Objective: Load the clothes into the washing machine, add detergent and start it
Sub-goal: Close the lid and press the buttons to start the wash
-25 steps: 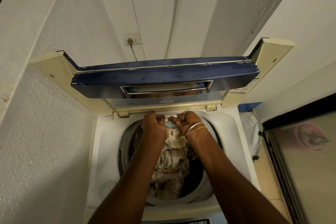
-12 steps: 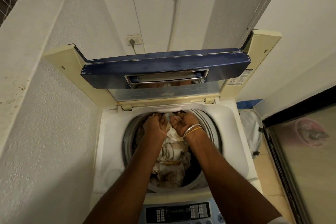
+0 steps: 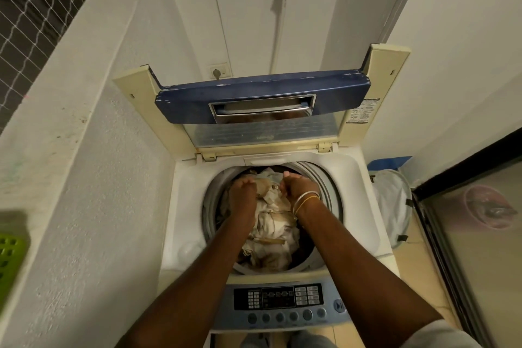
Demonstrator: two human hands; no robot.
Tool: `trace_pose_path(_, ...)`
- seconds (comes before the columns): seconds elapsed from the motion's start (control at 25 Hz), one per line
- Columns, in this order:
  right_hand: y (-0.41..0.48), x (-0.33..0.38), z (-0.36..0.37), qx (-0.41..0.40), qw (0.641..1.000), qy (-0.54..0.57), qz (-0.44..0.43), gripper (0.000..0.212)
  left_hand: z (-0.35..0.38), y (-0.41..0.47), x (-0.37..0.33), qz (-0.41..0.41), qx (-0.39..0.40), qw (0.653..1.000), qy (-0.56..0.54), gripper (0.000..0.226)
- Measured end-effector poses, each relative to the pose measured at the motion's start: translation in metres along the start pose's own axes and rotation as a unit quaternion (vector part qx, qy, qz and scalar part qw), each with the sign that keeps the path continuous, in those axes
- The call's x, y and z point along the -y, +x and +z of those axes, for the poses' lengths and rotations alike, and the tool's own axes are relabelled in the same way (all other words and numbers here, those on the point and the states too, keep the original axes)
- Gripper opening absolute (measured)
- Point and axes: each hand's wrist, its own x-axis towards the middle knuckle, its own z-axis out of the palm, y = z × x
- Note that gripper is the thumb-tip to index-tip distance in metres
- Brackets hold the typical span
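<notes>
Loading step, by the look of it. Left hand (image 3: 243,192) and right hand (image 3: 298,186) are both down in the drum (image 3: 332,192) of the washing machine (image 3: 189,206), each grip curled into the clothes (image 3: 272,232) at the far side (pale, crumpled, heaped high in the tub). Lid (image 3: 262,93) stands open. No detergent in view. Next move probably calls for letting go, fetching detergent, then working the control panel (image 3: 278,297) at the near edge.

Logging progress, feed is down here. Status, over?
Left hand and right hand in drum, gripping clothes. Lid up. Panel untouched, no detergent in view. Nothing in the way.
</notes>
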Motion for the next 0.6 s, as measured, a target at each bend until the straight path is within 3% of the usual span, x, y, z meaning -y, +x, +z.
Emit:
trace_pose_path(0.12,-0.012,-0.006,-0.010,-0.012,0.994,-0.095,-0.057,0.022,-0.006,-0.021,-0.001,0.086,0.033,0.988,0.124,0.030)
trace_pose_path(0.28,-0.030,-0.009,-0.020,-0.021,0.986,-0.134,-0.096,0.024,-0.012,-0.049,-0.006,0.156,0.052,0.968,0.187,0.028)
trace_pose_path(0.4,-0.052,0.001,-0.027,-0.026,0.973,-0.180,-0.139,0.038,-0.012,-0.063,-0.011,0.183,0.045,0.960,0.208,0.029)
trace_pose_path(0.6,-0.080,0.003,-0.038,-0.004,0.879,-0.392,-0.272,0.054,-0.016,-0.080,-0.015,0.233,0.070,0.933,0.267,0.039)
